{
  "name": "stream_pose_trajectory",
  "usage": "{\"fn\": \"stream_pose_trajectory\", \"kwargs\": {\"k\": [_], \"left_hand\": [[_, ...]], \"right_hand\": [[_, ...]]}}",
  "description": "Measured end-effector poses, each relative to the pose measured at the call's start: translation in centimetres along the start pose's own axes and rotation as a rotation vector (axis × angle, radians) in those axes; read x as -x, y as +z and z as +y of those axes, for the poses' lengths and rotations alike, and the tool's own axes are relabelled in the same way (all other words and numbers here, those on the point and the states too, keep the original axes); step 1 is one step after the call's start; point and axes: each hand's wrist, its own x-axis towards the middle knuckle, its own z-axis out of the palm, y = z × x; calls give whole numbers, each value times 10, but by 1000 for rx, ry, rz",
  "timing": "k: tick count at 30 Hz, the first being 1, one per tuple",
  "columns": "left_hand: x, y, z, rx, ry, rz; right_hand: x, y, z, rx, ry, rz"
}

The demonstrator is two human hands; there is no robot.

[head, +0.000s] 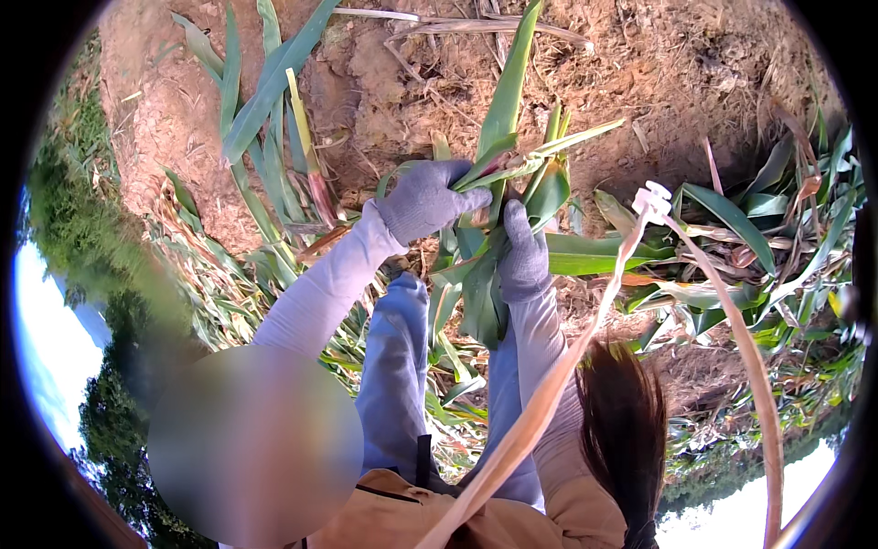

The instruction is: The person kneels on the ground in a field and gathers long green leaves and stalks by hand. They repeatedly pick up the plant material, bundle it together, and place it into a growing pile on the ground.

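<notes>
Both my hands wear grey knit gloves and meet at a leafy green plant, likely maize, in front of my knees. My left hand (431, 199) grips leaves near the top of the bunch, thumb pointing right. Close by on the right, my right hand (523, 250) is closed around the lower leaves and stem. A long green leaf (504, 113) rises from between the hands, and a split, pale-edged leaf (576, 142) sticks out to the right. Broad dark green leaves (483, 298) hang below. The stem inside the bunch is mostly hidden.
Cut stalk (312, 151) and upright leaves stand at the left. Bare reddish soil (425, 75) with dry debris lies ahead. Heaped green and dry leaves (727, 240) cover the ground at the right. A pale strap with a white buckle (651, 202) hangs across the view.
</notes>
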Motion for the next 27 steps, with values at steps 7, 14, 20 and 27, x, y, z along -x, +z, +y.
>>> {"fn": "stream_pose_trajectory", "kwargs": {"k": [7, 14, 20, 27], "left_hand": [[-2, -31, 47, 487, 255, 544], [-5, 9, 109, 1052, 197, 76], [-18, 42, 84, -35, 227, -4], [-62, -149, -55, -311, 301, 1117]], "right_hand": [[24, 30, -45, 452, 205, -303], [47, 38, -41, 21, -104, -405], [18, -10, 25, 196, -38, -328], [54, 47, -22, 16, 392, -415]]}}
